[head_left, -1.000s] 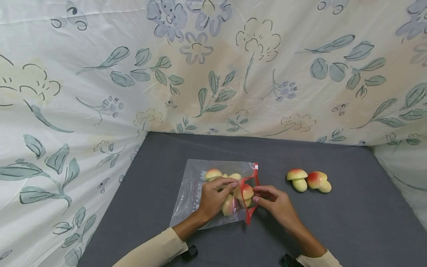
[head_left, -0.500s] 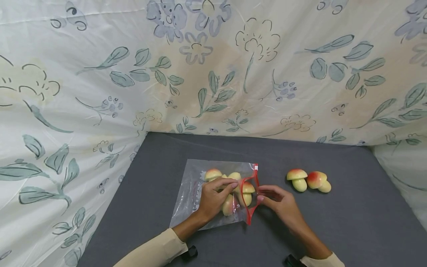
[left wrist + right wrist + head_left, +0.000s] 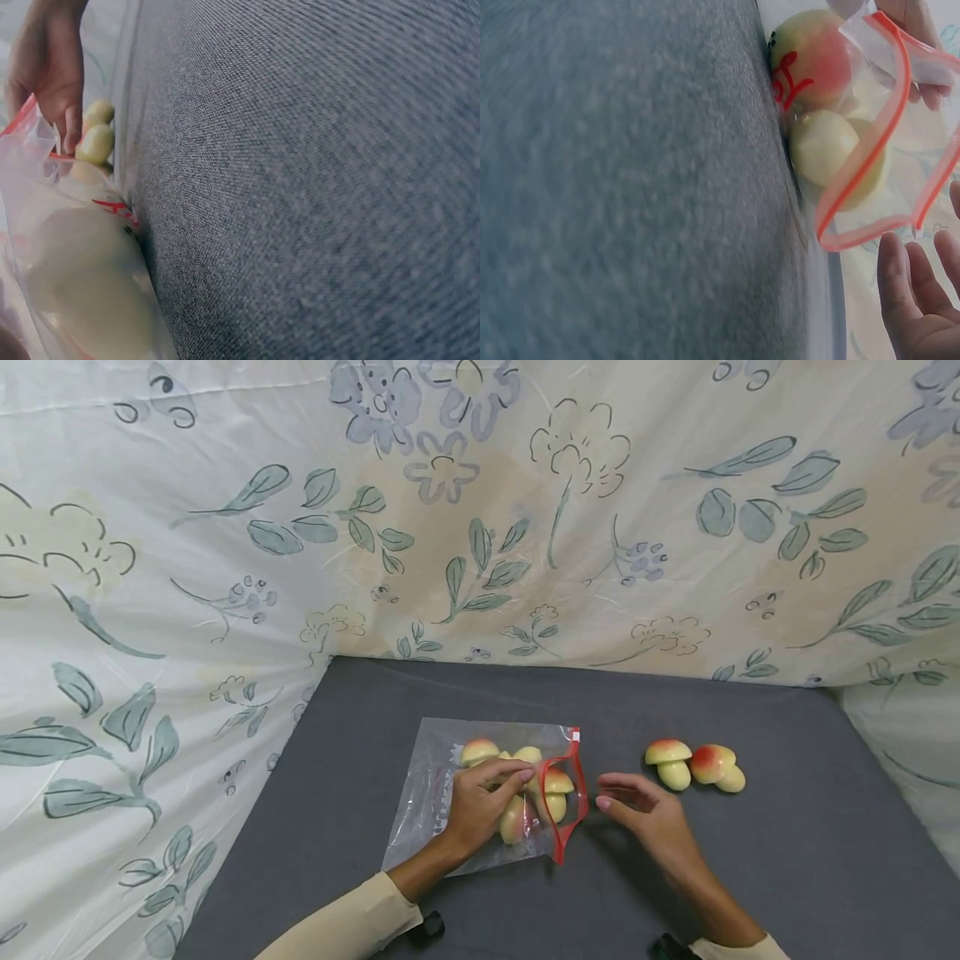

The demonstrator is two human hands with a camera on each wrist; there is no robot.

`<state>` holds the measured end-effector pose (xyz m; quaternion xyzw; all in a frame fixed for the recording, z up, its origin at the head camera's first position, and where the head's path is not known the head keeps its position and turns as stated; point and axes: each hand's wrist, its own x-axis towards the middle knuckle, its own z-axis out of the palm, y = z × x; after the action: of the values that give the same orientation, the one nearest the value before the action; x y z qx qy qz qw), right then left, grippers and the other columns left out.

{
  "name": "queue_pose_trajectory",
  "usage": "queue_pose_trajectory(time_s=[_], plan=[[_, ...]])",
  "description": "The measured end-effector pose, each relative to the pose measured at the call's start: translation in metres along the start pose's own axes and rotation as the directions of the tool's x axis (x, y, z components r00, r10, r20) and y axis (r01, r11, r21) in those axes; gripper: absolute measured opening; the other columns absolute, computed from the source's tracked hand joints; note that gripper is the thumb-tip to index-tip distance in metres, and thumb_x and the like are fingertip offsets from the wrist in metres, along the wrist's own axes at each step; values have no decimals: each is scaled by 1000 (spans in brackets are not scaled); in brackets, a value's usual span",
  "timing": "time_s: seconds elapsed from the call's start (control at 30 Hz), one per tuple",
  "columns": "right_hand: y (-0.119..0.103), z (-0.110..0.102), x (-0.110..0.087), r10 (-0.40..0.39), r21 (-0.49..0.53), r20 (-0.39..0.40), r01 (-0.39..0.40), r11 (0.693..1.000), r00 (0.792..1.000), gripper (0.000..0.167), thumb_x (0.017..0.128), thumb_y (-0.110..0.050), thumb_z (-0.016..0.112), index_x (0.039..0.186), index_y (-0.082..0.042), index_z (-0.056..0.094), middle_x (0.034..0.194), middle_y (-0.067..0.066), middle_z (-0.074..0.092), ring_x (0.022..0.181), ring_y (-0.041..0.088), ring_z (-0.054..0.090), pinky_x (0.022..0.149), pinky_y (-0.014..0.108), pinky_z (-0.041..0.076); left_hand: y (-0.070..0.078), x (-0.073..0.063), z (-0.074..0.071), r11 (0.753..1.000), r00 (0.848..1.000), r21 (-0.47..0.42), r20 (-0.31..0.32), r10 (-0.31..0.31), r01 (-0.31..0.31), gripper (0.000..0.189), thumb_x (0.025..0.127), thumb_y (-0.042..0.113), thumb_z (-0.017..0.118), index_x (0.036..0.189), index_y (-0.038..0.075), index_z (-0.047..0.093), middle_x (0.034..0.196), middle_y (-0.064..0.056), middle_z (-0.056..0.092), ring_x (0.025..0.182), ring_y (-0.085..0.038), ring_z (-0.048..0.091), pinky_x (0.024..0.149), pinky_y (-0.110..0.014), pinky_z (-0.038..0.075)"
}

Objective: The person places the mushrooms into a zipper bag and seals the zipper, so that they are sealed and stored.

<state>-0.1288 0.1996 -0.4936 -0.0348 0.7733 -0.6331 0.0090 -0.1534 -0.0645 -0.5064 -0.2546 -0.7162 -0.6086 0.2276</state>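
A clear zip bag (image 3: pixel 431 777) with a red-edged mouth lies on the dark table, holding several yellow toy mushrooms with red-tinged caps. My left hand (image 3: pixel 483 802) pinches the bag's upper film beside the mouth, which gapes toward the right. Just inside that opening rests a mushroom (image 3: pixel 557 806), stem toward me. To the right of the mouth, my right hand (image 3: pixel 651 817) is held with loosely bent fingers and nothing in them. Seen from the right wrist, its fingers (image 3: pixel 900 277) are just short of the red rim (image 3: pixel 874 154).
Two more toy mushrooms, a left one (image 3: pixel 671 764) and a right one (image 3: pixel 717 768), lie side by side beyond my right hand. Floral cloth (image 3: pixel 480 552) hangs behind the dark table (image 3: pixel 750 860) and along its left side.
My right hand has let go of the mushroom in the bag's mouth and drawn back to the right. The left hand keeps its hold on the bag.
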Motion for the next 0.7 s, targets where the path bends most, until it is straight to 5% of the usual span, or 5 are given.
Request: queue_pose_trajectory(time_s=[0.47, 0.7], plan=[[4, -24, 1, -30, 20, -52, 31, 999, 998, 48, 97, -12, 79, 139, 2, 61, 123, 3, 75, 106, 5, 72, 84, 24, 62, 1, 0, 1, 1000, 1000, 2, -1, 3, -3, 9, 96, 6, 78, 105, 6, 82, 89, -8, 78, 76, -19, 79, 66, -39, 64], [3, -35, 0, -38, 12, -83, 39, 999, 996, 46, 98, -13, 79, 140, -2, 62, 118, -10, 74, 103, 4, 71, 81, 25, 62, 1, 0, 1, 1000, 1000, 9, -1, -7, 7, 10, 96, 7, 79, 106, 7, 82, 91, -7, 79, 77, -18, 79, 66, -40, 64]])
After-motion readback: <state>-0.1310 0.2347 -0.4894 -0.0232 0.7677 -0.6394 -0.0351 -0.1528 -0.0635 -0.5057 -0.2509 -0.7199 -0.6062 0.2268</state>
